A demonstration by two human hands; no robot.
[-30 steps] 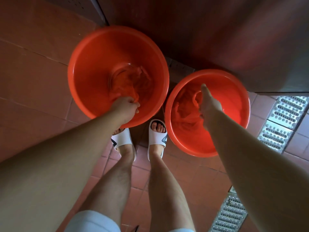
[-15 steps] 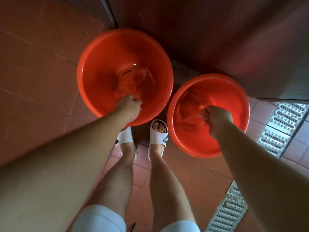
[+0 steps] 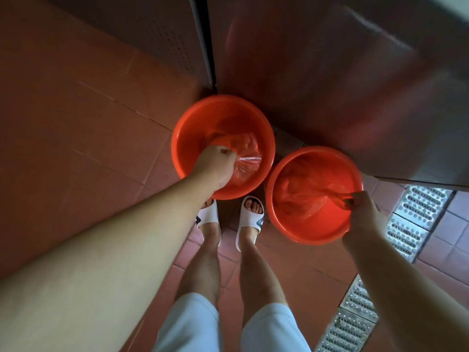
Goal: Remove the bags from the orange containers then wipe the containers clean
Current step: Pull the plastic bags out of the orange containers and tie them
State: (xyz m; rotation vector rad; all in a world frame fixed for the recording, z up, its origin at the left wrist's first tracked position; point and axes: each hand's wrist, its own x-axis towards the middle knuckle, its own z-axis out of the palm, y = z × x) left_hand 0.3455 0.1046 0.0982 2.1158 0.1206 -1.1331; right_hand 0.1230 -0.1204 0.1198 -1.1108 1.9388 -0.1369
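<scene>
Head view: two orange containers on the tiled floor [image 3: 76, 128], left container [image 3: 187, 128] and right container [image 3: 314, 232] just beside each other. Left hand [image 3: 215, 166] fisted, grip closed on the clear bag [image 3: 238, 148] inside the left one. Right hand [image 3: 365, 214] pinching the second bag [image 3: 304, 196] at the right container's rim, bag stretched taut.

Each hand [image 3: 215, 166] [image 3: 363, 214] grips a bag [image 3: 243, 148] [image 3: 304, 194] in 2 orange containers [image 3: 193, 118] [image 3: 317, 232].

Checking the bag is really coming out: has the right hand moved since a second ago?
Yes. The right hand has pulled back from the middle of the right basin to its near-right rim, drawing the bag along.
</scene>
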